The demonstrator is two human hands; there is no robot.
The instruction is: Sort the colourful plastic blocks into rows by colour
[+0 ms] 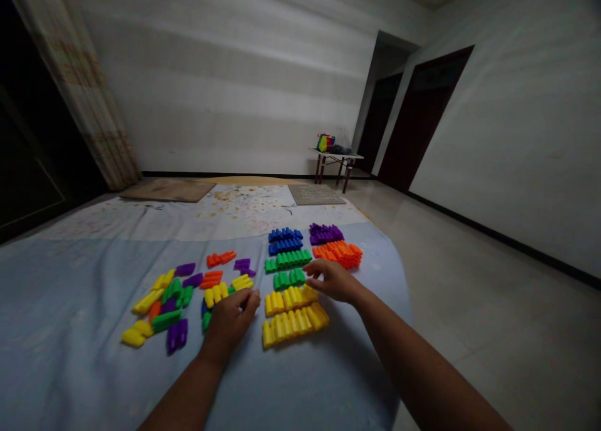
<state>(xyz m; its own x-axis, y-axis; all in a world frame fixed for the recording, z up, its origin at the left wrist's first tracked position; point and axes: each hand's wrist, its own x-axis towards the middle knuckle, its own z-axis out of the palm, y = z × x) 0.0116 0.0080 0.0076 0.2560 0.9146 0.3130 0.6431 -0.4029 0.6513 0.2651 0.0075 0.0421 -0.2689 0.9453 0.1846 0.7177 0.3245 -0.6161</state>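
Left hand (230, 319): curled, contents unclear | right hand (332, 280): fingers parted, beside green pieces (288, 280) | yellow rows (287, 324): between hands

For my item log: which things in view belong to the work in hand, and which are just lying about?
Part of the work:
scattered coloured pieces
yellow rows
green rows
blue rows
purple group
orange stack

Lying about, it seems:
flat brown sheet
flat grey sheet
multicoloured item on small table

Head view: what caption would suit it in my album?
A left hand by scattered colorful pieces and a right hand by single-color rows, above a pale blue cloth.
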